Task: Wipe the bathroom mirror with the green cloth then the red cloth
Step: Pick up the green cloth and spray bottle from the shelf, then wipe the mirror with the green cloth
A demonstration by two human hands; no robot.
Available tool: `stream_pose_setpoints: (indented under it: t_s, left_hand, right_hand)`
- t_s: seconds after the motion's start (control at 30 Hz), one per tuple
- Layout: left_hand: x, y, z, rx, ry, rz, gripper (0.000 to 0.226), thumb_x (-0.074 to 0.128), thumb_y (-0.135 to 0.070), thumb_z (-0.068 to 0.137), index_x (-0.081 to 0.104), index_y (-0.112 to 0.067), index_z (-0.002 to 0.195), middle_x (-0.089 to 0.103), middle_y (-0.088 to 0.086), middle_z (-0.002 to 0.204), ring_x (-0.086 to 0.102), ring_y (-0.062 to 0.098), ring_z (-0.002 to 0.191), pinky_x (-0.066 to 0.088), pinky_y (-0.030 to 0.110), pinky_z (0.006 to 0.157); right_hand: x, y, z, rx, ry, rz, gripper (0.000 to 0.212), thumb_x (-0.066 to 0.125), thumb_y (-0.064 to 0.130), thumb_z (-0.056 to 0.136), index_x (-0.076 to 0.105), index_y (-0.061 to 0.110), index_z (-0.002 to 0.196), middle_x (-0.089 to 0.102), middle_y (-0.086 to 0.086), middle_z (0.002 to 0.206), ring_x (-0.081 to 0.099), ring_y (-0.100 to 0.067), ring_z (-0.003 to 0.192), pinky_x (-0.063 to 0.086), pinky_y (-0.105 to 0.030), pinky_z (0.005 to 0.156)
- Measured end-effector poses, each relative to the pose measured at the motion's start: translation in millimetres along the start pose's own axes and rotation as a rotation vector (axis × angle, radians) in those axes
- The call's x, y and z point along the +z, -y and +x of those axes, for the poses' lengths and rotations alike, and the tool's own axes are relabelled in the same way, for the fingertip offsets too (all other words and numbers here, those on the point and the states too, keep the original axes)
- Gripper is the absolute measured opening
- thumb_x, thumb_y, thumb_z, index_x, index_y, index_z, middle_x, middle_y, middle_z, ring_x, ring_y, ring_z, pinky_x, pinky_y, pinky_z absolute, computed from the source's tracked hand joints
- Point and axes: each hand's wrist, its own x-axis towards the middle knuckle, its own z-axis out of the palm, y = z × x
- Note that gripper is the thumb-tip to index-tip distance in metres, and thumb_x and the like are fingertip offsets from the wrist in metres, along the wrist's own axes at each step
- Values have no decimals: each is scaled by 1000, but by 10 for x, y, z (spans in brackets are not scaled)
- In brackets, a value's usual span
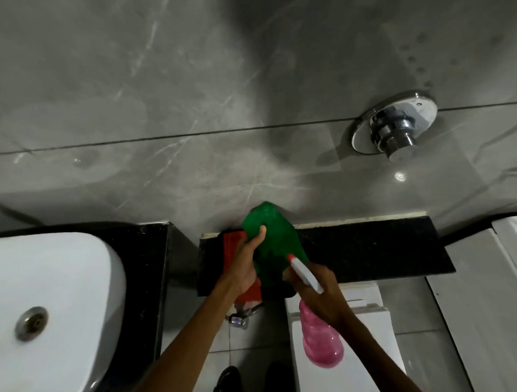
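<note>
Near the lower centre of the frame, a crumpled green cloth (pixel 270 239) was held up by the left hand (pixel 245 263), whose fingers were closed around the cloth's lower edge with the thumb pressed flat on its front. Beneath that hand, a flat red cloth (pixel 232 246) was seen lying on a black speckled stone ledge (pixel 370 247), its near end hanging over the ledge's front edge. Just right of the green cloth, a pink translucent plastic spray bottle (pixel 321 337) with a white trigger head was gripped by the right hand (pixel 322 293), the fingers wrapped tightly round its neck and the red-tipped nozzle directed at the green cloth from close by. A white ceramic washbasin (pixel 50 305) with a metal drain was seen at the lower left. A round chrome wall valve (pixel 395 126) was mounted on the grey marbled wall tiles (pixel 160 96) in the upper right.
</note>
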Motion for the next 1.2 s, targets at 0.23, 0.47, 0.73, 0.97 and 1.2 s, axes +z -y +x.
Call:
stream_pose_setpoints:
  t_s: [0.23, 0.47, 0.73, 0.97, 1.2]
  left_hand:
    - [-21, -321, -191, 28, -34, 66, 45, 58, -20, 105, 59, 7, 141, 63, 31, 143, 61, 47, 134, 54, 54, 110]
    - [-72, -336, -259, 53, -33, 79, 44, 57, -17, 105, 58, 7, 142, 60, 31, 146, 58, 47, 137, 49, 56, 113]
    - [-139, -445, -369, 59, 37, 69, 32, 74, -28, 90, 80, -13, 118, 79, 14, 126, 77, 30, 115, 66, 41, 88]
    - [-159, -548, -512, 56, 24, 41, 38, 60, -26, 103, 68, -7, 135, 74, 19, 135, 77, 28, 114, 67, 38, 82]
    - [-183, -743, -811, 67, 30, 78, 46, 56, -27, 105, 60, -2, 143, 67, 23, 142, 64, 39, 134, 64, 43, 96]
  right_hand:
    - [135, 127, -27, -11, -45, 13, 37, 73, 32, 95, 71, 7, 68, 72, -13, 57, 72, -25, 49, 58, -50, 49]
    - [205, 28, -42, 44, -4, 21, 35, 74, 32, 93, 72, 6, 71, 74, -15, 59, 74, -28, 50, 60, -57, 53]
    - [-340, -218, 298, -103, -334, -109, 20, 75, 24, 90, 65, 7, 88, 70, -5, 75, 71, -6, 71, 57, -23, 61]
    - [-408, -283, 767, -39, -375, -214, 59, 84, 15, 85, 55, 9, 136, 65, 0, 91, 66, -17, 78, 58, -34, 75]
    - [-539, 12, 559, 202, -299, -124, 85, 73, 5, 91, 25, 9, 161, 61, -26, 126, 65, -41, 104, 55, -51, 93]
